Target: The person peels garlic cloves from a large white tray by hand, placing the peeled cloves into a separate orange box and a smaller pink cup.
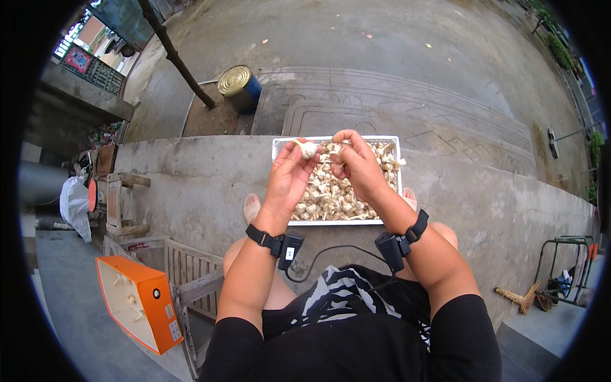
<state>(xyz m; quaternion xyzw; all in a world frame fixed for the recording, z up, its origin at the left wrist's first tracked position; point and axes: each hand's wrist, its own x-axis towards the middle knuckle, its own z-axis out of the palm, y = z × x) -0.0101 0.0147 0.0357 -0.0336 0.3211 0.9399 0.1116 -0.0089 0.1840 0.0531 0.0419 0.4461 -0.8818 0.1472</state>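
Observation:
My left hand [291,168] holds a white garlic bulb [308,150] with a short stem, above the left rear part of a white plastic crate [336,222]. Many garlic bulbs [334,198] lie in the crate. Over the crate's right rear part is my right hand [355,160], its fingers curled inward. Pale bits show by its fingertips, but whether they are pinched there or lie in the crate behind cannot be told. The two hands are a small gap apart.
An orange cardboard box [160,310] with a few garlic bulbs [131,299] stands at left on a wooden chair [193,277]. Concrete steps [405,114] lie beyond the crate. A metal drum [246,90] stands near a wooden pole [176,52]. A straw brush [522,298] lies at right.

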